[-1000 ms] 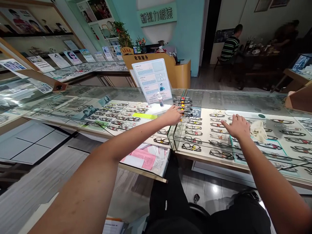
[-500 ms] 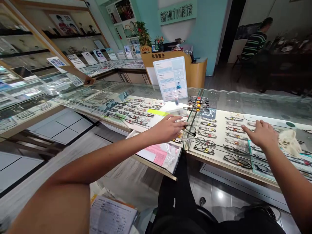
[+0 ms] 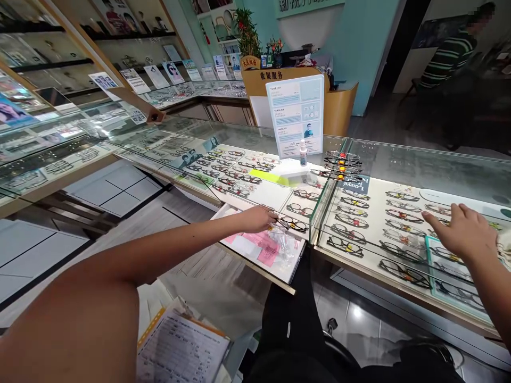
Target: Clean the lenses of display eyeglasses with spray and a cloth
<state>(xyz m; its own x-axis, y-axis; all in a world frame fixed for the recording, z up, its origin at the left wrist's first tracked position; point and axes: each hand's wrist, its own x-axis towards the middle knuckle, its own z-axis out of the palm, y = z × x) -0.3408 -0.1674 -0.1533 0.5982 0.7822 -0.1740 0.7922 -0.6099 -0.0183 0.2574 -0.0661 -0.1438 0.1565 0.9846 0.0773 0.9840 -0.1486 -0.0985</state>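
Observation:
My left hand [image 3: 258, 219] is closed at the near edge of the counter, over an open drawer [image 3: 255, 259]. Its fingertips pinch what looks like dark-rimmed eyeglasses [image 3: 284, 222], which overlap a displayed pair behind, so their outline is hard to separate. Inside the drawer lie pink paper and clear plastic wrapping [image 3: 284, 242]. To the right, my right hand [image 3: 467, 234] rests open with fingers spread on the glass countertop, above rows of eyeglasses [image 3: 403, 271]. A pale cloth [image 3: 503, 247] shows beside its wrist.
Stacked eyeglasses [image 3: 342, 166] sit on the glass near a small bottle [image 3: 303, 154] and an upright sign [image 3: 295, 114]. A glass divider [image 3: 319, 207] splits the case. Papers [image 3: 183, 340] lie low at left. A person in a striped top [image 3: 447, 61] is at the far right.
My left hand has drawn back left from beside the glass divider to over the drawer, and its fingers have closed up. My right hand stays open on the glass. The view has shifted.

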